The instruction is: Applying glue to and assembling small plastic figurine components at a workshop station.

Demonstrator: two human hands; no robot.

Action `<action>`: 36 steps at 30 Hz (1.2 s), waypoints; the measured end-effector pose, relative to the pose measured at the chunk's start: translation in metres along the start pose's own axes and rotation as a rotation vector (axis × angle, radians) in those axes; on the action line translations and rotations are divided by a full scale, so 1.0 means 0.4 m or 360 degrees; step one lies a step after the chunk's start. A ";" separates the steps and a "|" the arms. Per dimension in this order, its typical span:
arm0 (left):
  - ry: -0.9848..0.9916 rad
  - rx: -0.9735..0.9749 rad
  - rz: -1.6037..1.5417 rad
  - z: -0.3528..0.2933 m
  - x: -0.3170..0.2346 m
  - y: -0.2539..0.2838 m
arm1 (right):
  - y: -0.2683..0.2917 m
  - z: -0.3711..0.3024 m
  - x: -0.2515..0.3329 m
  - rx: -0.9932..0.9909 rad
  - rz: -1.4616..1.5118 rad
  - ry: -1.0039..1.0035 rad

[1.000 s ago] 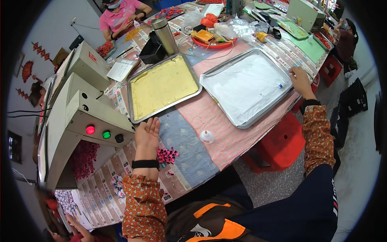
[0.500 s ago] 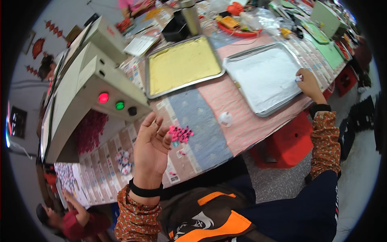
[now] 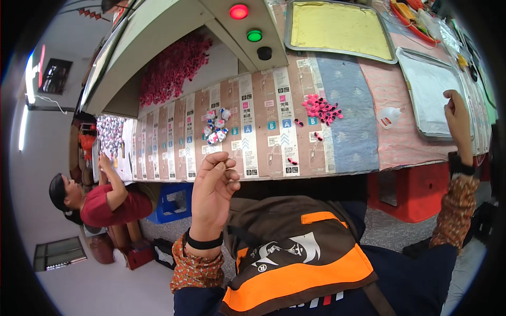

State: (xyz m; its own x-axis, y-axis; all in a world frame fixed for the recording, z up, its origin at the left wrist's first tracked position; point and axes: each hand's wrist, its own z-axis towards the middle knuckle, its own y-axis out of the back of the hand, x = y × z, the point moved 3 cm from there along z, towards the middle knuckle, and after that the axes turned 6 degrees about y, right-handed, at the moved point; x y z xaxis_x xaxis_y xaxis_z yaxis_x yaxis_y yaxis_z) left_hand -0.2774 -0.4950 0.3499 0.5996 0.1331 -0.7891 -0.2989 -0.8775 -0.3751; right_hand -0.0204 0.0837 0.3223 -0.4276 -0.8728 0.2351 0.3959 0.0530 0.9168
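My left hand (image 3: 213, 192) hovers by the table's front edge, thumb and forefinger pinched together and the other fingers curled. Whatever it may pinch is too small to make out. Just beyond it lies a little cluster of small white, blue and pink pieces (image 3: 217, 126). A pile of small pink-and-black pieces (image 3: 322, 109) rests farther right, with a few strays nearby. At the far right, my right hand (image 3: 457, 118) is closed over the edge of a metal tray (image 3: 421, 134) lined with a white sheet (image 3: 437, 89). Its fingertips show no clear object.
A beige machine (image 3: 158, 50) with red and green lights stands at left, many pink pieces (image 3: 176, 68) under its arch. A yellow-filled tray (image 3: 337, 29), a white squeeze bottle (image 3: 389, 117) and red stool (image 3: 411, 189) are to the right. A seated person (image 3: 108, 203) works at left.
The view has swung left and down toward the machine. My right hand, earlier pinching a small whitish piece over the tray, now shows none. My left hand stays pinched.
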 end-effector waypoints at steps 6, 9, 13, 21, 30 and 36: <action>-0.0144 -0.0191 0.0008 -0.037 0.027 0.179 | -0.087 -0.111 0.445 0.0195 0.1273 -0.0185; -0.0182 -0.0220 -0.0009 -0.031 0.004 0.227 | -0.125 -0.145 0.531 0.0047 0.1262 -0.0117; -0.0285 -0.0232 0.0086 -0.020 -0.037 0.271 | -0.204 -0.173 0.495 0.0014 0.1289 -0.0353; -0.0697 -0.0290 0.1114 0.080 -0.081 0.311 | -0.216 -0.146 0.571 -0.0035 0.1177 -0.0231; -0.1257 -0.0729 0.2477 0.154 -0.072 0.201 | -0.140 -0.203 0.820 0.0085 0.1851 -0.0317; -0.1344 -0.0736 0.2452 0.167 -0.067 0.192 | -0.161 -0.258 0.908 0.0291 0.1954 -0.0225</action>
State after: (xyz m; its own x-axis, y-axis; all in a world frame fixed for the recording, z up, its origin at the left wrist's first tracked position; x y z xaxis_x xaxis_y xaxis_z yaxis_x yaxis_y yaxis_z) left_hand -0.3661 -0.5353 0.3097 -0.5231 -0.7883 -0.3240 0.1346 -0.4518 0.8819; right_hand -0.1175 -0.2869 0.3152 0.0561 -0.1398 0.9886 0.4812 0.8713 0.0959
